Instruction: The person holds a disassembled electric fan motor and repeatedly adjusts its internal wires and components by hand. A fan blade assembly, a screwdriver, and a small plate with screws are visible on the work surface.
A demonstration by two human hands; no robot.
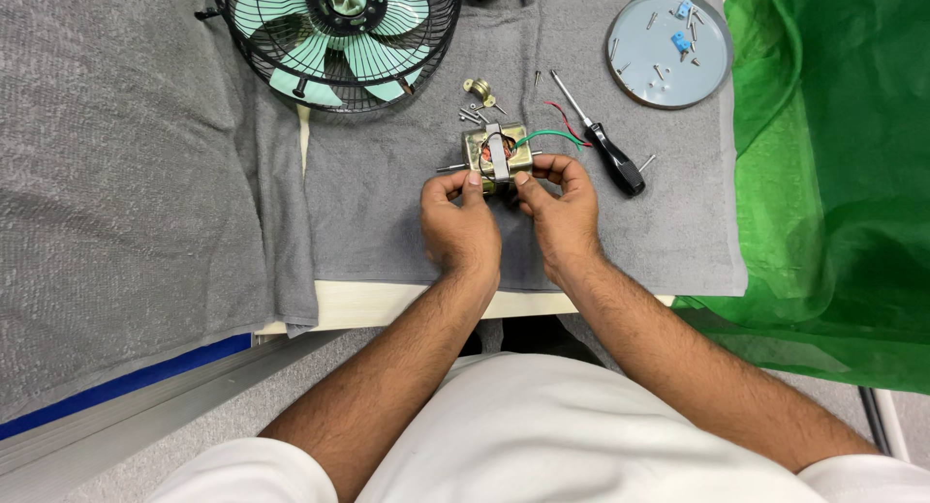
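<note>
Two hands meet over the grey-clothed worktop (387,222): the left hand (460,222) and the right hand (560,208) both pinch one small motor (497,152) by its near edge. The motor is a square, brassy block with a grey strap across it and green and red wires trailing right. Beyond lie one black-handled screwdriver (605,145), one round tray (668,48) of screws, and one caged fan (337,38) with green blades.

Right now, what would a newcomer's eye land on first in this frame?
Mid-frame, the left hand and right hand grip a small square brass-coloured motor block with red and green wires on the grey cloth. Above sits a black wire fan guard with mint-green blades. A bright green sheet fills the right side, beside a round metal tray and black-handled screwdriver.
</note>
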